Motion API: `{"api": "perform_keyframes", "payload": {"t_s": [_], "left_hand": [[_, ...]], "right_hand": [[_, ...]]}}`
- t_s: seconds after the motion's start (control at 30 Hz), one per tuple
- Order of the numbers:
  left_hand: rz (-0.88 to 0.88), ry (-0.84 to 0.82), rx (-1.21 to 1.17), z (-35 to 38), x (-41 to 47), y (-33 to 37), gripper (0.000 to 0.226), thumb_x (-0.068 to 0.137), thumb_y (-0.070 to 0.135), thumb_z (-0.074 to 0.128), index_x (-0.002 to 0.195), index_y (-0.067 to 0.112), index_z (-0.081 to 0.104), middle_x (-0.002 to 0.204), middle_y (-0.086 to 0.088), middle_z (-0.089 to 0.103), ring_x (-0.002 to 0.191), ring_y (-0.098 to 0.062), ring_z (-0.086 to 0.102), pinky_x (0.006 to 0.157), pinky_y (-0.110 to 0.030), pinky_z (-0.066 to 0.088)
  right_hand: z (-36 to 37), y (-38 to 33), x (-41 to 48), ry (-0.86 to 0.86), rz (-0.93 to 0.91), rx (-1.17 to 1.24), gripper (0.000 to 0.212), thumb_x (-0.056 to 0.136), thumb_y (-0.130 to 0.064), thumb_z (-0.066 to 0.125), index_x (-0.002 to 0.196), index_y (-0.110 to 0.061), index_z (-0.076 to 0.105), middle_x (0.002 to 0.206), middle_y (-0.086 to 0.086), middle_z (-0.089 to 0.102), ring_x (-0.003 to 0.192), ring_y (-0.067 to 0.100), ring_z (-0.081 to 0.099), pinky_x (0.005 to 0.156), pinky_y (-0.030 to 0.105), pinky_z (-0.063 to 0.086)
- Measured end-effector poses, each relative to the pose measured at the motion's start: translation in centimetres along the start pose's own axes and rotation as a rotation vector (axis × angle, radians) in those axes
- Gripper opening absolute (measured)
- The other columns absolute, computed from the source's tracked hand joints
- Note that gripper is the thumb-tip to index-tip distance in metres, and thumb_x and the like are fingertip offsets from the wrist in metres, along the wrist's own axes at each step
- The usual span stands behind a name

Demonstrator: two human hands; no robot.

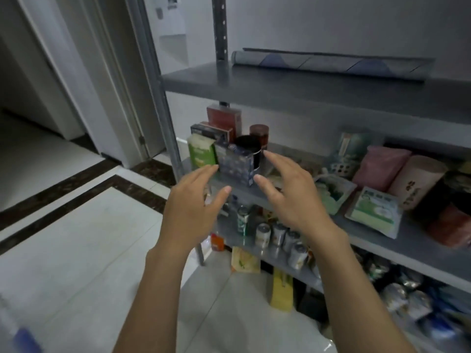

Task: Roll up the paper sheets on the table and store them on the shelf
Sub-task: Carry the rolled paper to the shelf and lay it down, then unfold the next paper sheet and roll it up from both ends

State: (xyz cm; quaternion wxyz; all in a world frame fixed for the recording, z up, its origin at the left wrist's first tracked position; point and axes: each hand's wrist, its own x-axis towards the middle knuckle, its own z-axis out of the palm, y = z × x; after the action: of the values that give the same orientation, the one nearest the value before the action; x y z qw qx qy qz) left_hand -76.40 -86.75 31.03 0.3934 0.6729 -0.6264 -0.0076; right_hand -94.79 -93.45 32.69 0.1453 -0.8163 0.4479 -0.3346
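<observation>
One rolled paper sheet [331, 64] lies flat along the top board of the grey metal shelf [293, 91]. It is above and beyond the left grip [193, 200] and right grip [285, 189], well apart from both. The roll is tight and pale grey with blue curved shapes. Its near end sits above the right grip, and the rest extends rightward.

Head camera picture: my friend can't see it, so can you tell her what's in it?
A rolled-up paper sheet lies on the grey upper shelf. Below it, the person's left hand and right hand hover open and empty in front of a lower shelf crowded with boxes.
</observation>
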Motion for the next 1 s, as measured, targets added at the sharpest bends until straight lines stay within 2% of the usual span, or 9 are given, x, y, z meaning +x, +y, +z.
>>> {"api": "perform_keyframes", "payload": {"t_s": [0.17,0.33,0.43,0.5,0.7,0.8,0.87,1.0], "left_hand": [[-0.194,-0.035,0.006,-3.4,-9.9,-3.7,0.050,0.091,0.047,0.054,0.137,0.029,0.047,0.141,0.010,0.047,0.129,-0.008,0.040,0.102,-0.020,0.028],[-0.355,-0.039,0.029,-6.3,-17.8,-6.0,0.052,0.090,0.050,0.052,0.137,0.028,0.047,0.142,0.010,0.046,0.130,-0.008,0.038,0.105,-0.026,0.031],[-0.402,-0.028,0.049,-7.9,-22.2,-6.5,0.048,0.092,0.048,0.052,0.136,0.031,0.047,0.142,0.011,0.045,0.130,-0.006,0.036,0.105,-0.026,0.028],[-0.447,-0.005,0.053,-8.9,-24.8,-6.3,0.048,0.092,0.048,0.052,0.136,0.032,0.046,0.143,0.010,0.045,0.131,-0.007,0.035,0.108,-0.030,0.029],[-0.647,0.119,0.119,-11.4,-32.1,-4.6,0.058,0.086,0.060,0.044,0.137,0.032,0.045,0.144,0.012,0.043,0.133,-0.009,0.036,0.112,-0.039,0.031],[-0.747,0.189,0.124,-12.4,-36.5,-3.0,0.054,0.087,0.054,0.048,0.136,0.030,0.047,0.141,0.010,0.047,0.130,-0.012,0.041,0.111,-0.040,0.032],[-0.802,0.252,0.131,-13.0,-39.7,-1.8,0.049,0.089,0.047,0.054,0.134,0.027,0.050,0.135,0.008,0.051,0.122,-0.014,0.047,0.107,-0.036,0.036],[-0.868,0.314,0.243,-14.8,-45.7,0.8,0.046,0.090,0.041,0.055,0.130,0.019,0.054,0.130,0.013,0.049,0.115,0.004,0.040,0.098,-0.005,0.026]], "right_hand": [[5.8,-4.7,-7.5,-0.125,0.032,0.066,0.053,0.095,-0.045,0.050,0.144,-0.028,0.038,0.146,-0.009,0.041,0.136,0.010,0.034,0.111,0.028,0.027],[9.8,-8.2,-13.7,-0.218,0.019,0.074,0.050,0.094,-0.045,0.050,0.141,-0.028,0.042,0.143,-0.008,0.045,0.132,0.012,0.038,0.105,0.023,0.026],[11.3,-10.1,-16.7,-0.303,-0.001,0.103,0.050,0.093,-0.050,0.049,0.138,-0.028,0.046,0.141,-0.008,0.048,0.131,0.012,0.041,0.107,0.029,0.032],[12.0,-11.4,-18.3,-0.354,-0.039,0.121,0.050,0.094,-0.051,0.048,0.138,-0.029,0.046,0.142,-0.008,0.047,0.131,0.012,0.041,0.108,0.032,0.033],[13.2,-14.7,-22.8,-0.558,-0.189,0.232,0.049,0.095,-0.046,0.047,0.141,-0.028,0.041,0.146,-0.009,0.042,0.134,0.010,0.035,0.104,0.022,0.025],[13.5,-15.8,-25.8,-0.652,-0.238,0.302,0.050,0.095,-0.046,0.047,0.141,-0.027,0.041,0.145,-0.007,0.043,0.134,0.011,0.037,0.111,0.028,0.029],[13.6,-16.5,-28.0,-0.719,-0.277,0.325,0.051,0.095,-0.048,0.047,0.141,-0.028,0.040,0.146,-0.008,0.042,0.135,0.011,0.036,0.112,0.033,0.033],[13.6,-18.3,-32.4,-0.840,-0.386,0.333,0.053,0.095,-0.047,0.047,0.143,-0.026,0.038,0.147,-0.007,0.040,0.135,0.010,0.035,0.105,0.021,0.025]]}}
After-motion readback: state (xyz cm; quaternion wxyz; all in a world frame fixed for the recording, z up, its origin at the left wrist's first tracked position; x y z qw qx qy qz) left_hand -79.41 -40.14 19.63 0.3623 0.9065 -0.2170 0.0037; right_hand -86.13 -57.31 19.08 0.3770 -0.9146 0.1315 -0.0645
